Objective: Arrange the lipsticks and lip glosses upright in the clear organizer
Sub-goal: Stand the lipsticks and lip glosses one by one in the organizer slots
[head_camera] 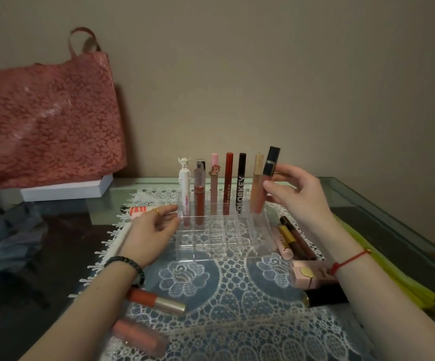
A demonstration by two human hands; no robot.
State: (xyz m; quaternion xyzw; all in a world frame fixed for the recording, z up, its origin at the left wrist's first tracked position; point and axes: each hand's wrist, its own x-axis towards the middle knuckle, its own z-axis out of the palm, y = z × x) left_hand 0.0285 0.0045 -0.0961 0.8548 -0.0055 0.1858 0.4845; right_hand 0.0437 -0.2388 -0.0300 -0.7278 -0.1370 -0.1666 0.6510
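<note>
Lip glosses and lipsticks (241,188) fill most of the back row of the clear organizer (224,246), six tubes standing upright there. The black-capped gloss (270,162) is the one in play. The right hand (297,196) pinches it between thumb and fingertips just below the cap. Its body leans left, with the lower end down at the rightmost back cell, beside the peach gloss (256,183). Whether its foot has reached the floor of the cell I cannot tell through the clear walls. The left hand (154,225) holds nothing, its fingers loosely extended to the organizer's left wall, which looks like a brace. To do this step well, bring the cap rightward until the tube stands plumb over its cell, then lower it straight rather than dropping it. A slanted entry would likely catch on a divider or knock the neighbour. Keep the pinch high and light so the fingers stay off the other caps, and steady the tray with the left hand, since light acrylic probably slides on the lace cloth (237,308). Release only once the tube bears its own weight. Several pieces lie flat on the cloth: dark tubes (289,238) at the right, a pink lipstick (313,274), and a coral gloss (159,302) by the left forearm. The front rows look free for them.
</note>
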